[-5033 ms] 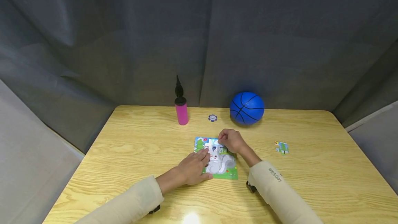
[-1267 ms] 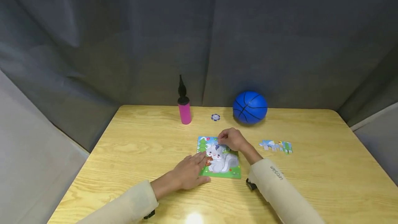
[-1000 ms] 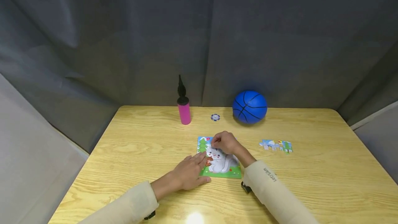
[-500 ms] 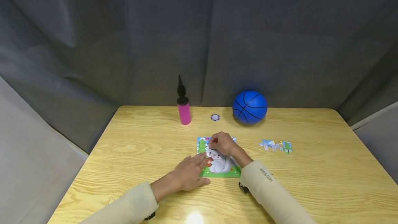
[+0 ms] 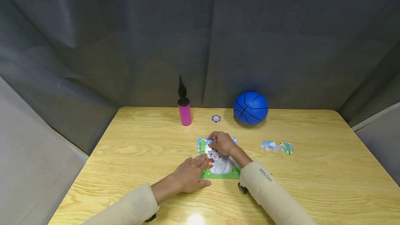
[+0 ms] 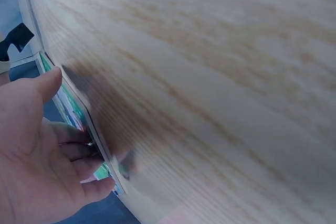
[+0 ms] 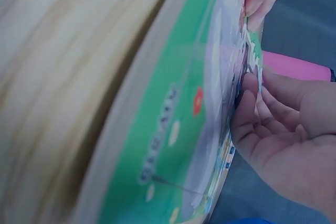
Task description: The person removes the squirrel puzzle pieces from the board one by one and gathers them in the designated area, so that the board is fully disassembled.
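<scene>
A squirrel jigsaw puzzle [image 5: 220,168] in a shallow tray lies on the table before me. My left hand [image 5: 189,174] rests on its left side, fingers stretched out over the picture and thumb by the near edge. My right hand [image 5: 223,143] is bent over the upper part, its thumb and fingertips pinching a puzzle piece [image 7: 255,51] with green and white on it. In the right wrist view that piece is tilted up from the puzzle. The hand and wrist cover the upper right of the picture. In the left wrist view, the left fingers [image 6: 79,153] lie across the tray's edge.
Several loose puzzle pieces [image 5: 271,145] lie joined or close together to the right. Behind the puzzle stand a pink hand pump [image 5: 185,115] with a black nozzle, a poker chip [image 5: 216,118] and a blue basketball [image 5: 251,108]. A dark curtain [image 5: 162,44] hangs behind the table.
Since five seconds ago, a sky-coloured piece has joined the loose ones at right. My right hand has then shifted left along the puzzle's top and tilted a piece up. The left hand stays.
</scene>
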`<state>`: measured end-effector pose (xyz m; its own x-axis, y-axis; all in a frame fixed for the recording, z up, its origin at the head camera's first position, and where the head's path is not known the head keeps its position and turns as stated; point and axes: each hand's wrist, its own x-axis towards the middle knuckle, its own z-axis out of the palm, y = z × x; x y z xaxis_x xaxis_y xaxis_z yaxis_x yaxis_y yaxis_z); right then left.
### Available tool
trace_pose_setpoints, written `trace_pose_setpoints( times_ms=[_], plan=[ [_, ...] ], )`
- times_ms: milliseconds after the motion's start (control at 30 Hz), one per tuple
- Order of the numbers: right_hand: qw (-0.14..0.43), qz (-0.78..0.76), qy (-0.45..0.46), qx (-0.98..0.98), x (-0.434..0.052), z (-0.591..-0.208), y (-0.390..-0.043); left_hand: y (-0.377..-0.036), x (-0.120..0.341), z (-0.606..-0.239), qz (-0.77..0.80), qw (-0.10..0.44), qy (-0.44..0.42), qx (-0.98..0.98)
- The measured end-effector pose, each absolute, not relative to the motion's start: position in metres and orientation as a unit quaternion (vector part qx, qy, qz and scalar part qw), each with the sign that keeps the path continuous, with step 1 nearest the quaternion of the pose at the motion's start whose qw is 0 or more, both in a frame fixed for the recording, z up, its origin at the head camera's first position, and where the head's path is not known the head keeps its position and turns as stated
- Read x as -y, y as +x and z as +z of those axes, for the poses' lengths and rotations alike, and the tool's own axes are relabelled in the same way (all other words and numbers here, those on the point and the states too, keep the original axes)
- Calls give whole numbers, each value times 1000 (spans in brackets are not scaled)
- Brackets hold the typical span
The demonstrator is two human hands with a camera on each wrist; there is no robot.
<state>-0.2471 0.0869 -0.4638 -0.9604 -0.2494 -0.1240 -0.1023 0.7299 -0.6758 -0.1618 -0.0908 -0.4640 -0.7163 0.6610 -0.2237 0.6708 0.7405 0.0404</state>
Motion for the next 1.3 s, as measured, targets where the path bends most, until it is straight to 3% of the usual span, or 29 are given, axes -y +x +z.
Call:
trace_pose_setpoints(
  times_ms=[400, 1300],
  plan=[
    [75, -383, -93, -916, -92, -462, -249, -159, 89, -461, -26, 116, 355, -927],
    [60, -370, -82, -924, -207, -453, -249, -160, 89, -465, -23, 117, 352, -928]
  ],
)
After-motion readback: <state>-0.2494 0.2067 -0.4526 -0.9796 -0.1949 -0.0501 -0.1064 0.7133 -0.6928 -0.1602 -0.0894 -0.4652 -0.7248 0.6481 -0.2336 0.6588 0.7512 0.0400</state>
